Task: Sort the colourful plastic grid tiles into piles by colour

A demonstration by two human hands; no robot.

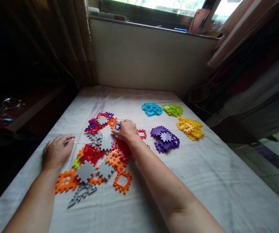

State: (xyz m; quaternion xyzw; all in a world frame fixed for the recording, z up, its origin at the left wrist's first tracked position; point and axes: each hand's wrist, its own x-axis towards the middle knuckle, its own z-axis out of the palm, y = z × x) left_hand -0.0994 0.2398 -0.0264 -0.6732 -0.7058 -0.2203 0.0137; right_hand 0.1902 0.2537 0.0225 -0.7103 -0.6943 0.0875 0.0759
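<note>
A mixed heap of notched plastic building tiles lies on the cloth, with red tiles [91,153], grey tiles [85,171] and orange tiles [66,180] among them. At the heap's far right side, my right hand [127,130] is closed on a purple tile [117,125], most of it covered by the fingers. My left hand [57,151] rests on the cloth left of the heap, fingers curled and thumb near the index finger. Something dark shows in that gap, but I cannot tell whether it is an object or shadow. A grey triangular tile [82,193] lies nearest me.
Right of the heap are single-colour piles: purple tiles [165,139], blue tiles [152,109], green tiles [172,110] and yellow tiles [190,127]. A pale cloth [202,181] covers the table. A wall and window stand behind; a dark shelf [27,110] is at left.
</note>
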